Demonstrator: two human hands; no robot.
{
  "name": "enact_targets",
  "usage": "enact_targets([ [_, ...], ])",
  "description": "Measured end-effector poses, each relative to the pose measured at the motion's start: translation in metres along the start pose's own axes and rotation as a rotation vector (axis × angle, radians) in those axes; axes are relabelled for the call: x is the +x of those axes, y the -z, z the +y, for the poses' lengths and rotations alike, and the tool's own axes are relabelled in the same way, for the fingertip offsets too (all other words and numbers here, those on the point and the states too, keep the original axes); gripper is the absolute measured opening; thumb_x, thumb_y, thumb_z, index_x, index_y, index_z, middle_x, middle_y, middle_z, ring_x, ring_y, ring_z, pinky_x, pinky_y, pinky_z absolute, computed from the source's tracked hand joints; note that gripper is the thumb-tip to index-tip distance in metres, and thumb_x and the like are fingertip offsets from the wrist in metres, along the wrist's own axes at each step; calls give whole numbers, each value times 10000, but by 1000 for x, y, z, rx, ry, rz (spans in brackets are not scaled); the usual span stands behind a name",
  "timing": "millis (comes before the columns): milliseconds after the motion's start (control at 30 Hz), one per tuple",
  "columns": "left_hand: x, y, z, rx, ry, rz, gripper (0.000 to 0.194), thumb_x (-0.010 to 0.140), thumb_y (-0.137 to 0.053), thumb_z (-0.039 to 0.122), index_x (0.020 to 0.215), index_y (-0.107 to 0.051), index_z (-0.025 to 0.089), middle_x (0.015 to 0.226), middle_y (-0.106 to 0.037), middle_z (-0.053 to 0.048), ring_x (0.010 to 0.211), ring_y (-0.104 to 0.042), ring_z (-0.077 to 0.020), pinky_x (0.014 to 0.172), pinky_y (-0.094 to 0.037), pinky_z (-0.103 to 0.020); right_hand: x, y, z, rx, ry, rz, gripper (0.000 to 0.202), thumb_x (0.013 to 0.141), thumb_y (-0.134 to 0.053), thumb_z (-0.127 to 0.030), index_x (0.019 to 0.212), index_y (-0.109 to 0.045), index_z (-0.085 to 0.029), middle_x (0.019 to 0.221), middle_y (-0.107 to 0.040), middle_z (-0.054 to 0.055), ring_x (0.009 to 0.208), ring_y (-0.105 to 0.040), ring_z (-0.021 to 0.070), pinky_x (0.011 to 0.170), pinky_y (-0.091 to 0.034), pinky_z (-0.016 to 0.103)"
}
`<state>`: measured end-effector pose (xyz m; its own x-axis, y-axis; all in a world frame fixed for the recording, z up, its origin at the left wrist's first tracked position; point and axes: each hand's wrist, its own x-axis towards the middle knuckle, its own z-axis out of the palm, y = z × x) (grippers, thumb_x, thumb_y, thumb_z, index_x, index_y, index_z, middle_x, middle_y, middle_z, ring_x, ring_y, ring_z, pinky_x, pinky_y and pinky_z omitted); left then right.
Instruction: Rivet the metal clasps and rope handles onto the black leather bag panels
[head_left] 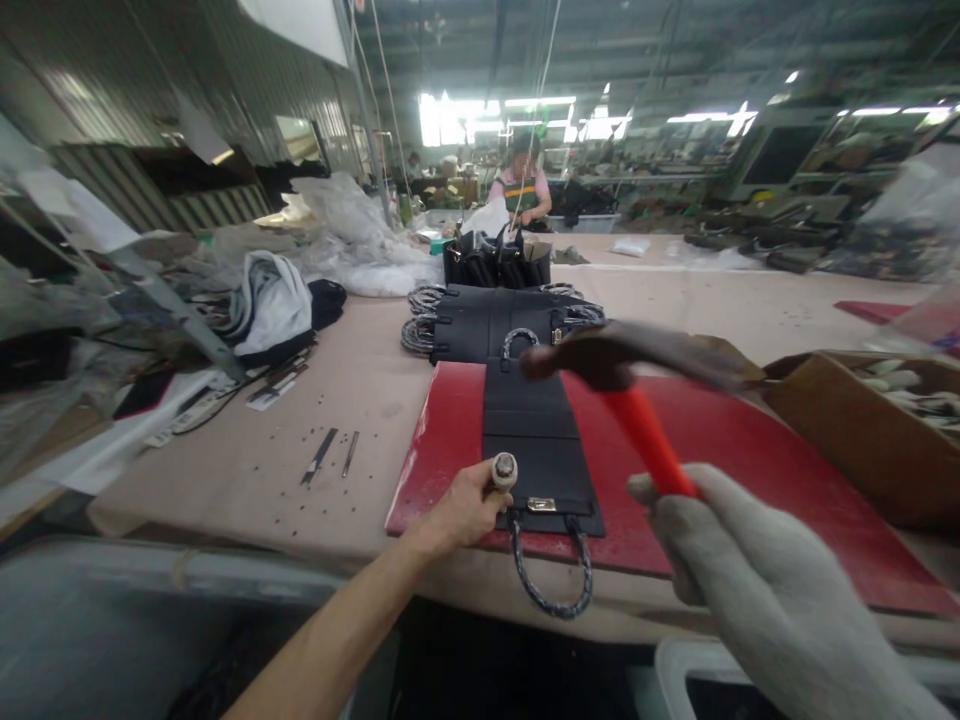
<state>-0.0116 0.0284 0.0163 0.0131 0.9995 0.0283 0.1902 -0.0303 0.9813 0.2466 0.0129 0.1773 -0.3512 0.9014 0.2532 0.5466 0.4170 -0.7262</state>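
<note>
The bare left hand has its grip closed around a round-topped tool, held near the front left of a flat black bag, beside the metal clasp; the tool's lower end is hidden. The gloved right hand has its grip wrapped around the red handle of a hammer, raised and blurred. The bag lies on a red mat on the table, its near cord loop hanging past the mat's edge.
</note>
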Motion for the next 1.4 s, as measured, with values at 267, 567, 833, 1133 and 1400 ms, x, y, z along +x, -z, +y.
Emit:
enact_targets([
  [267,0,0,0,8,-34,-21,107,844,-612,172,943,-651,161,784,-578,9,715,-559,-138,682,-477,-252,1,-3,7,-212,66,-97,336,987,-508,-506,771,-602,-266,591,-641,18,487,-603,201,461,-432,296],
  [567,-2,2,8,106,-25,-9,129,814,-618,153,933,-668,163,766,-601,8,703,-546,-145,685,-455,-257,-14,-8,36,-340,-12,-207,319,994,-468,-469,799,-612,-262,676,-704,38,586,-662,216,547,-419,300],
  [833,-5,6,6,218,-30,23,157,811,-658,212,961,-680,171,865,-651,-15,787,-585,-175,768,-486,-294,-21,7,130,-735,-423,-52,229,1013,-442,-370,952,-603,-219,768,-696,71,695,-670,253,598,-376,330],
  [1133,-11,7,11,240,-55,34,159,849,-644,251,986,-677,178,861,-684,-21,775,-646,-180,747,-544,-297,-8,-44,145,-610,-13,34,391,979,-557,-334,1296,-650,-124,1337,-652,176,1211,-613,324,1066,-464,480],
  [1400,-32,9,-17,236,-248,134,198,859,-741,288,1022,-711,179,1211,-733,-133,1137,-705,-272,1043,-554,-429,-1,-83,147,-483,130,-186,626,918,-596,-244,1515,-498,-84,1580,-490,193,1495,-380,384,1256,-232,629],
])
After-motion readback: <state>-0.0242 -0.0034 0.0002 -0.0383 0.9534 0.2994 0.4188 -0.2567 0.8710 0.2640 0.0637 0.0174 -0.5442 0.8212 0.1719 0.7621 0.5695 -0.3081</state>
